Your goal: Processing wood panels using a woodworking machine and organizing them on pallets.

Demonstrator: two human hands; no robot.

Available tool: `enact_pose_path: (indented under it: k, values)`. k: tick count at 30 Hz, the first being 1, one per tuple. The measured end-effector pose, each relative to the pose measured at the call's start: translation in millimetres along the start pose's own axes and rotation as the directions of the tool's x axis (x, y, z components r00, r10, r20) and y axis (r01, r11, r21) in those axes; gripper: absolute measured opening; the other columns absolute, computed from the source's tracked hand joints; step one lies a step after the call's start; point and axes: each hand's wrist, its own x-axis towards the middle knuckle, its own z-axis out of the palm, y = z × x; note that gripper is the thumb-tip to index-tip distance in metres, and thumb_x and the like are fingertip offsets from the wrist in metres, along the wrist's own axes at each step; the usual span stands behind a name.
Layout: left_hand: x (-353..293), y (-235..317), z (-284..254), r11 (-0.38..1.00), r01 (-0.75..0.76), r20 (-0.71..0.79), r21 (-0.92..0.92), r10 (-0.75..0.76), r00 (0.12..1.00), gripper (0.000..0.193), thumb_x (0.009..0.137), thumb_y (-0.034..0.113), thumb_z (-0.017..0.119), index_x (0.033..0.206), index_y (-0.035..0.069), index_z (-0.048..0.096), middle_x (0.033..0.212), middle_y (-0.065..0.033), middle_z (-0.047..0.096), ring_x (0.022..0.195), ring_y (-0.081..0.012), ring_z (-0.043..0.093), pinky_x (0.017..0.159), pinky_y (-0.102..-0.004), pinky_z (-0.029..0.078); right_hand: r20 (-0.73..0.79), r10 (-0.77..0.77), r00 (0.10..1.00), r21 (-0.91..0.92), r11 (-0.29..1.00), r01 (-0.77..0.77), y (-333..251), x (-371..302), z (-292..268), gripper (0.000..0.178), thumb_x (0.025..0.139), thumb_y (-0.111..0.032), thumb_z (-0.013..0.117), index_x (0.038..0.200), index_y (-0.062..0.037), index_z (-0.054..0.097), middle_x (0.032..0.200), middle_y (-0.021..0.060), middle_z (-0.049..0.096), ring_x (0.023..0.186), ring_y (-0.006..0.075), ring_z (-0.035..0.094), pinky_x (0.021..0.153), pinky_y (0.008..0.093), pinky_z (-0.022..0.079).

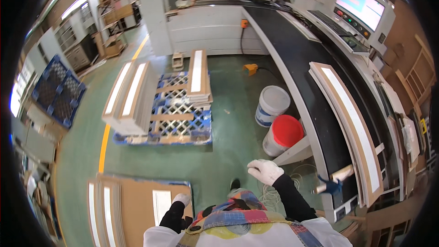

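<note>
My right hand point(266, 172), in a white glove, hangs in the air near the red-lidded bucket point(287, 131). Its fingers are slightly bent and apart, and nothing is in them. Low in the view, my left hand point(182, 199), also gloved in white, is beside a short white-faced panel point(162, 205) on a brown sheet point(141, 215). Its fingers hardly show, and whether it touches the panel is unclear. Long brown boards with white strips point(109, 210) lie stacked at the left of that sheet. A similar stack of boards point(350, 128) rests on the black conveyor point(292, 50) to my right.
Ahead, a blue pallet point(178, 136) carries tall board stacks point(130, 96) and a smaller stack point(198, 75). A white-lidded bucket point(273, 103) stands by the conveyor's side. Loose cable point(274, 195) lies on the floor. Beyond the conveyor is a control screen point(360, 4).
</note>
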Motion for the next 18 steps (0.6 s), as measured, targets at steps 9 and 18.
enact_pose_path:
  k: [9, 18]
  values:
    - [264, 2, -155, 0.967, 0.022, 0.025, -0.254, -0.016, 1.0, 0.034, 0.085, 0.036, 0.048, 0.102, 0.01, 0.062, 0.109, -0.0175, 0.062, 0.103, -0.0384, 0.058, 0.086, -0.0457, 0.048, -0.265, -0.091, 0.96, 0.128, 0.983, 0.129, 111, 238, -96, 0.026, 0.087, -0.027, 0.056, 0.097, -0.0055, 0.065, 0.094, 0.017, 0.066, 0.089, 0.0347, 0.062, 0.079, 0.0422, 0.049]
    - [381, -37, -269, 0.981, 0.092, 0.153, -0.171, -0.066, 0.986, 0.027, 0.089, 0.021, 0.046, 0.108, 0.013, 0.064, 0.103, -0.0184, 0.066, 0.097, -0.0365, 0.063, 0.084, -0.048, 0.05, -0.129, -0.278, 0.952, 0.172, 0.939, 0.298, 166, 522, -259, 0.029, 0.086, -0.028, 0.059, 0.103, -0.0064, 0.066, 0.093, 0.011, 0.068, 0.083, 0.0217, 0.066, 0.078, 0.0316, 0.051]
